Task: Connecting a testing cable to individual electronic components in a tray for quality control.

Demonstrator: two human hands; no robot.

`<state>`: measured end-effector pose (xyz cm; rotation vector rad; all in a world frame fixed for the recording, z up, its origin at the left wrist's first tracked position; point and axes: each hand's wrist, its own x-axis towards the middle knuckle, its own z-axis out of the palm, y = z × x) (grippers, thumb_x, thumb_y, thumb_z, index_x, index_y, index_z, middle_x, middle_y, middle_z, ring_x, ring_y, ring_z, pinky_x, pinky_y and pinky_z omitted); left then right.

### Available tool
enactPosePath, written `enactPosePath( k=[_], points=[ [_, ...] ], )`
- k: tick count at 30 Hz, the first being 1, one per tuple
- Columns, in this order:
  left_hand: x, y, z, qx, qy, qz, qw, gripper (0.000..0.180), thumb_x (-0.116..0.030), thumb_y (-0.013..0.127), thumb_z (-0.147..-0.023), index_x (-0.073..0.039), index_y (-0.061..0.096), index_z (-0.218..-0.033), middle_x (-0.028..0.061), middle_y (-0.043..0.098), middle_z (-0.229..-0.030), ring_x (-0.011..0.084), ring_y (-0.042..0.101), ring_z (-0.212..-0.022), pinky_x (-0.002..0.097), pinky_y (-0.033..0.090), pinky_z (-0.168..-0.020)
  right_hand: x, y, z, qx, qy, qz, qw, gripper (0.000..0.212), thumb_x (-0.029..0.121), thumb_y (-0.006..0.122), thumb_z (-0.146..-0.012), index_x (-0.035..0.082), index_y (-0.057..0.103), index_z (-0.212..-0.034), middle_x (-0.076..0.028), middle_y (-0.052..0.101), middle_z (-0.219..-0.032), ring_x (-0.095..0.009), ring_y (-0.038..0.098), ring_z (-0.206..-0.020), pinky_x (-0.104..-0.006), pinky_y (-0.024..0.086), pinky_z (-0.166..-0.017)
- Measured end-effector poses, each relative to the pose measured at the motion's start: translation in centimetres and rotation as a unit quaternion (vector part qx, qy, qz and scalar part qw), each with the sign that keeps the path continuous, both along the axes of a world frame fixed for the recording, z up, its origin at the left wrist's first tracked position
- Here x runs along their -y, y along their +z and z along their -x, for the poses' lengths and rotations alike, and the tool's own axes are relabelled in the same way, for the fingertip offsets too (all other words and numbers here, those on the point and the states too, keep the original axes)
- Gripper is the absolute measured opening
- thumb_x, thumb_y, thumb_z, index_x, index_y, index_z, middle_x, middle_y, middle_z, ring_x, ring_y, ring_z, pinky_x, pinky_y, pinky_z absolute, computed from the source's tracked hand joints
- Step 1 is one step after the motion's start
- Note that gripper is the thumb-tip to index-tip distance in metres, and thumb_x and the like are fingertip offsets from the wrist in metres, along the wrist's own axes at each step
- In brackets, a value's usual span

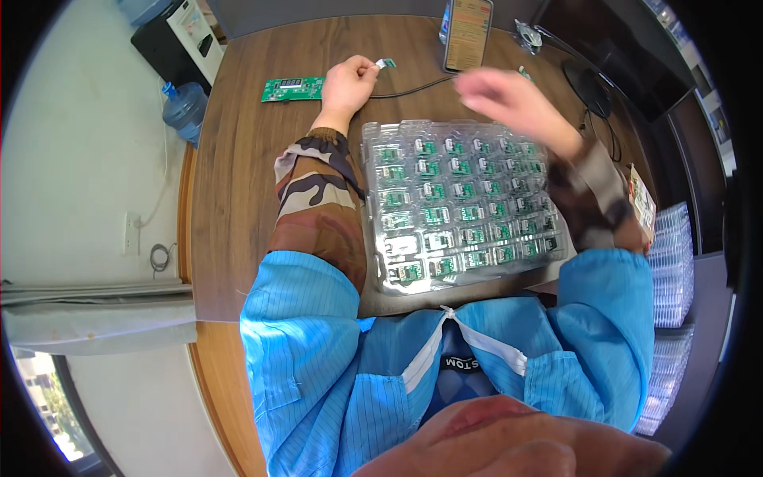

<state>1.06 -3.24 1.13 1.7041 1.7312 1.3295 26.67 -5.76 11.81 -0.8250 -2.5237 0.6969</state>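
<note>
My left hand (348, 87) pinches a small green circuit board (388, 63) with a white end, out past the fingertips. Beside that hand lies a longer green circuit board (292, 90) with a dark digit display. My right hand (509, 99) is over the table beyond the tray's far right part; motion blurs its fingers, so whether they hold anything is unclear. Between my forearms sits a clear plastic tray (367, 171) with rows of pockets, most holding a small green board with a pale connector. One pocket low on its left side shows no green board.
A phone-like screen (467, 36) stands upright at the back, with a black cable (413, 89) running from near it to my left hand. A dark monitor (616, 48) is at the far right. Stacked clear trays (671, 266) rise beside my right arm. A water dispenser (179, 40) stands left of the table.
</note>
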Motion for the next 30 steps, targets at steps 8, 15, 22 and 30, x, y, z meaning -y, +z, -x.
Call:
enactPosePath(
  k=[8,15,22,30],
  points=[
    [-0.4,-0.8,0.5,-0.035,-0.001,0.002,0.999,0.018,-0.026,0.056,-0.076,-0.009,0.062,-0.079,-0.0005,0.060,-0.064,0.0173,0.053,-0.057,0.0278,0.042,-0.055,13.3,1.5,-18.1,0.034,-0.389,0.068,0.918,0.013,0.005,0.055,-0.076,-0.003,0.060,-0.086,-0.006,0.061,-0.077,-0.012,0.053,-0.062,-0.0217,0.042,-0.057],
    [-0.4,-0.5,0.8,-0.065,-0.003,-0.007,0.998,0.016,-0.020,0.057,-0.077,-0.005,0.062,-0.081,0.0005,0.060,-0.064,0.0126,0.054,-0.058,0.0230,0.042,-0.056,16.6,-4.9,-27.6,0.239,-0.447,-0.116,0.854,0.011,0.007,0.057,-0.070,0.002,0.059,-0.080,-0.008,0.059,-0.074,-0.026,0.056,-0.063,-0.0312,0.044,-0.058],
    [-0.9,-0.6,0.8,-0.035,-0.030,-0.018,0.999,0.018,-0.021,0.057,-0.079,-0.004,0.062,-0.082,0.0003,0.061,-0.065,0.0100,0.052,-0.056,0.0198,0.040,-0.054,15.2,-4.7,-27.8,0.237,-0.498,-0.020,0.834,0.015,0.006,0.058,-0.071,0.000,0.058,-0.084,-0.008,0.060,-0.074,-0.021,0.056,-0.059,-0.0288,0.045,-0.057],
    [-0.1,0.0,0.3,-0.027,-0.023,0.005,0.999,0.018,-0.019,0.057,-0.080,-0.002,0.062,-0.083,0.0018,0.059,-0.067,0.0085,0.052,-0.060,0.0174,0.039,-0.057,18.6,-4.7,-28.1,0.402,-0.438,-0.120,0.795,0.021,0.011,0.063,-0.068,0.003,0.059,-0.087,-0.008,0.057,-0.087,-0.024,0.056,-0.059,-0.0309,0.046,-0.059]
  ],
)
